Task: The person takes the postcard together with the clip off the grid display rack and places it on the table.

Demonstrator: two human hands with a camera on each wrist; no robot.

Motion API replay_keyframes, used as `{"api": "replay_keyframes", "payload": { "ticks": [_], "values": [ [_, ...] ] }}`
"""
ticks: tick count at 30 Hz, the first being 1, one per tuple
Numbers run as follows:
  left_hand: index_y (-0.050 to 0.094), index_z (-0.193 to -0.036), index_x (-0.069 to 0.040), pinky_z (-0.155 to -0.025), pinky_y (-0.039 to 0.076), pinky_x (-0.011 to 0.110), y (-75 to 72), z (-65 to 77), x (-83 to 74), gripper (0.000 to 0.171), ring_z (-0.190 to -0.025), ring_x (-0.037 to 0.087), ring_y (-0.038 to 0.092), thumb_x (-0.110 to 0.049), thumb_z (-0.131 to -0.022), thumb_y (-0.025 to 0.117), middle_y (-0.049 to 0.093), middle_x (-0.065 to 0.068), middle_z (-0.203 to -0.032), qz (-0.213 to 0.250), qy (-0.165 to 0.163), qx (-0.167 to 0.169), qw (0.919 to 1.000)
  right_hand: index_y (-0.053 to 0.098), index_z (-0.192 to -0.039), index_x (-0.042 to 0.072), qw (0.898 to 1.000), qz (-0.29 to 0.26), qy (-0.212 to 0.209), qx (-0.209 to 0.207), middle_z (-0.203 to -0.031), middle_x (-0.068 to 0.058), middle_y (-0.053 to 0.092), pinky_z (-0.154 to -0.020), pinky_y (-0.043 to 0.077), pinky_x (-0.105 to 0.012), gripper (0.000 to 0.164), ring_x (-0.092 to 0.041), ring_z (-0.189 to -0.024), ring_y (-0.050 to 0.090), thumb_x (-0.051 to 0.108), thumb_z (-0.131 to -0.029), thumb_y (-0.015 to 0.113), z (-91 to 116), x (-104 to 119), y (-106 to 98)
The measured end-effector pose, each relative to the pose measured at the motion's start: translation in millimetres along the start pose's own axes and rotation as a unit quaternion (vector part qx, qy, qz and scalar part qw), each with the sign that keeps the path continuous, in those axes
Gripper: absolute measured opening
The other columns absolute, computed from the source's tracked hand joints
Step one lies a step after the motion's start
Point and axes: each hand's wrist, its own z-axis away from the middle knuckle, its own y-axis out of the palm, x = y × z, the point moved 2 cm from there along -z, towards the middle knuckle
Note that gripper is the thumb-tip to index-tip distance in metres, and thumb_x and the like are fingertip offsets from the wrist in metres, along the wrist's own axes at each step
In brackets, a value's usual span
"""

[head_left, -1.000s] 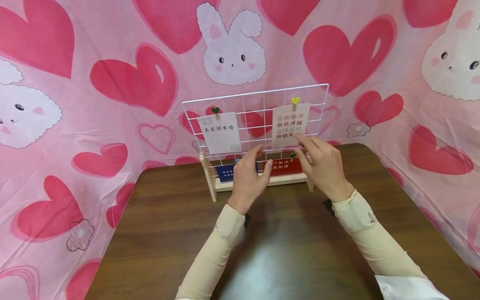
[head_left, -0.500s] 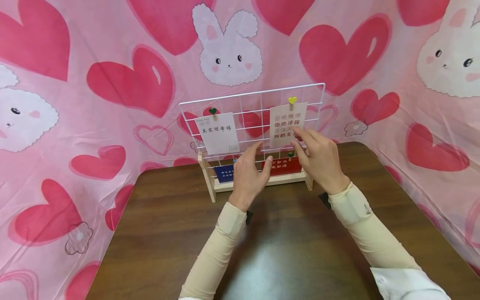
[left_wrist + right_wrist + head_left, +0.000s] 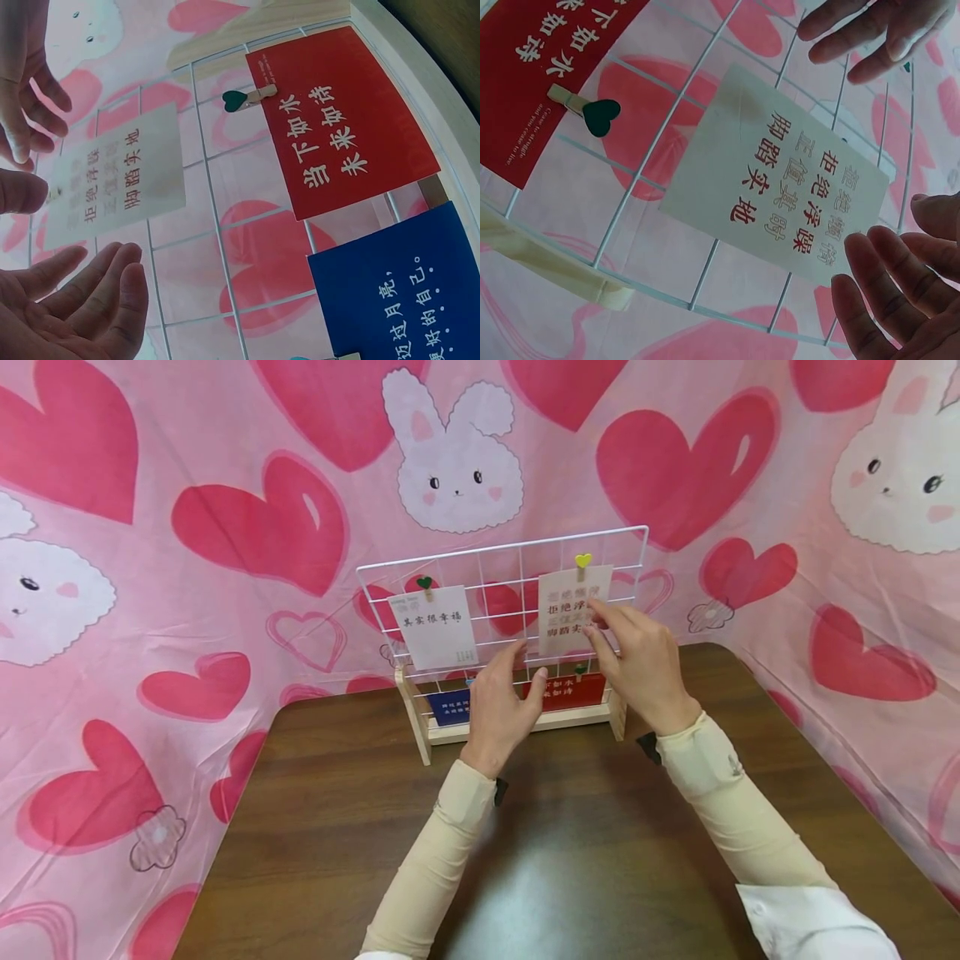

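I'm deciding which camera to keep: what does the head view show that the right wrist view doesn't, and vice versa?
Only the head view: the brown tabletop, the blue card and the yellow heart clip.

Only the right wrist view: readable English lines on the red card, and the whole bottom line of the white card under the yellow clip, which the right hand partly covers in the head view.

Both: the white wire grid, the red card with its green heart clip, that white card, the right hand and the left hand.

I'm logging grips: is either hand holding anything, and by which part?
Nothing is held: the left hand and right hand are both empty in front of the wire grid.
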Motion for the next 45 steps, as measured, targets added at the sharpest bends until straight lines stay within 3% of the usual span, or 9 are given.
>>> {"api": "replay_keyframes", "payload": {
  "ticks": [8,15,21,38,45],
  "values": [
    [0.059,-0.144,-0.011,-0.105,0.056,0.045,2.6,-1.8,-3.6,0.052,-0.124,0.028,0.069,-0.03,-0.097,0.071,0.07,0.01,-0.139,0.01,-0.004,0.008,0.9999,0.07,-0.128,-0.004,1.0,0.0,0.01,0.0,-0.105,-0.023,0.077,-0.07,0.059,-0.051,0.036,-0.039,-0.084,0.073,0.013,-0.096,0.074,-7,-4,-2],
    [0.057,-0.144,-0.013,-0.104,0.057,0.046,5.1,-7.6,-5.5,0.053,-0.123,0.028,0.07,-0.028,-0.095,0.073,0.071,0.011,-0.136,0.014,0.007,0.001,0.9999,0.07,-0.127,-0.004,1.0,0.0,0.004,-0.011,-0.111,-0.023,0.076,-0.077,0.059,-0.054,0.036,-0.04,-0.091,0.075,0.013,-0.096,0.074,-15,-7,-6],
    [0.055,-0.148,-0.013,-0.102,0.058,0.045,4.4,-9.9,-6.1,0.058,-0.122,0.027,0.07,-0.03,-0.095,0.073,0.069,0.01,-0.139,0.011,-0.001,0.004,0.9999,0.07,-0.127,-0.004,1.0,0.003,0.004,-0.016,-0.107,-0.022,0.077,-0.076,0.057,-0.054,0.035,-0.04,-0.09,0.074,0.013,-0.096,0.073,-20,-6,-8],
    [0.056,-0.145,-0.009,-0.101,0.058,0.043,8.0,-17.6,-5.1,0.055,-0.116,0.025,0.073,-0.023,-0.095,0.074,0.071,0.01,-0.136,0.039,0.001,0.002,0.9993,0.069,-0.131,-0.003,1.0,-0.007,0.027,0.0,-0.109,-0.023,0.077,-0.075,0.057,-0.053,0.036,-0.04,-0.091,0.073,0.011,-0.098,0.071,-34,-9,-10],
    [0.057,-0.144,-0.007,-0.102,0.058,0.043,7.4,-20.9,-5.0,0.053,-0.117,0.025,0.073,-0.019,-0.095,0.074,0.071,0.01,-0.136,0.065,-0.015,0.007,0.9978,0.069,-0.13,-0.004,0.999,-0.024,0.039,0.003,-0.102,-0.023,0.077,-0.078,0.06,-0.052,0.033,-0.037,-0.086,0.072,0.006,-0.098,0.069,-42,-10,-9]
  ]
}}
